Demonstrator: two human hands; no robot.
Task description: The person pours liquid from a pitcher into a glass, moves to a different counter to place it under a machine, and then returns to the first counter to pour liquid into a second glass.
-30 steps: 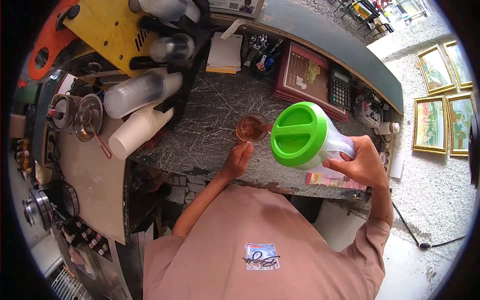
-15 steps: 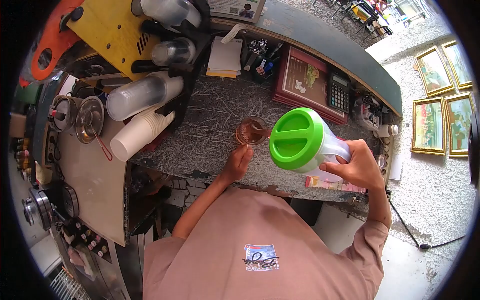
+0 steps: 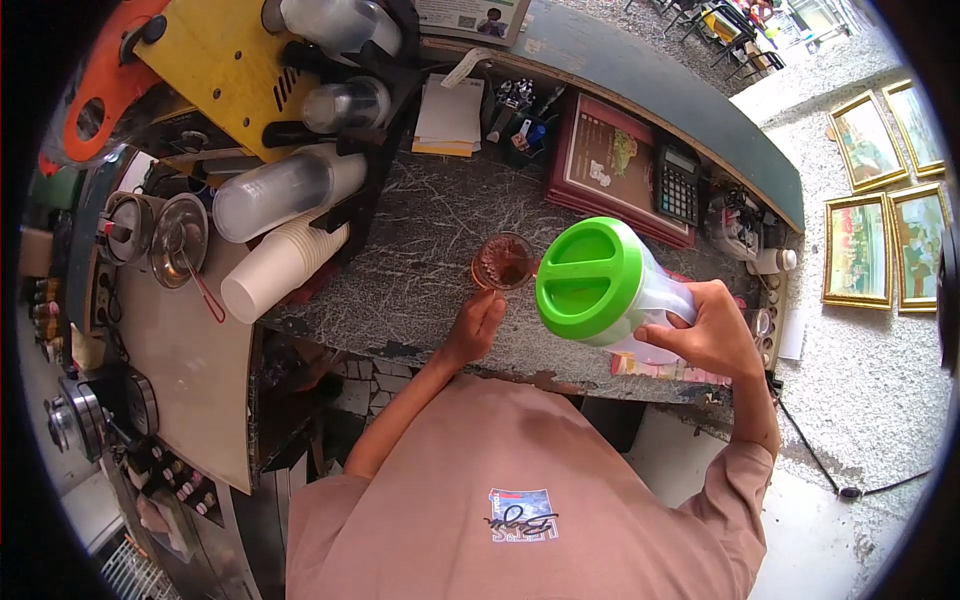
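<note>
A clear glass mug point(image 3: 490, 250) with reddish-brown, bubbly liquid stands on the dark scratched counter. My left hand point(image 3: 474, 328) is closed at the mug's near side, around its handle. In my right hand point(image 3: 715, 328) is a translucent plastic pitcher with a bright green lid point(image 3: 592, 278), fingers wrapped round its handle. The pitcher leans left, its lid edge close to the mug's right rim. A pink-and-white packet point(image 3: 672, 370) lies partly hidden under the pitcher.
Stacked paper cups point(image 3: 275, 275) and clear plastic cups point(image 3: 275, 195) lie sideways in a rack on the left. Behind are note papers point(image 3: 450, 112), dark red menus point(image 3: 600, 160) and a calculator point(image 3: 677, 185). A raised ledge point(image 3: 660, 90) borders the counter's far side.
My right hand has brought the pitcher slightly to the left, nearer the mug. More froth shows on the liquid in the mug. My left hand has stayed in place.
</note>
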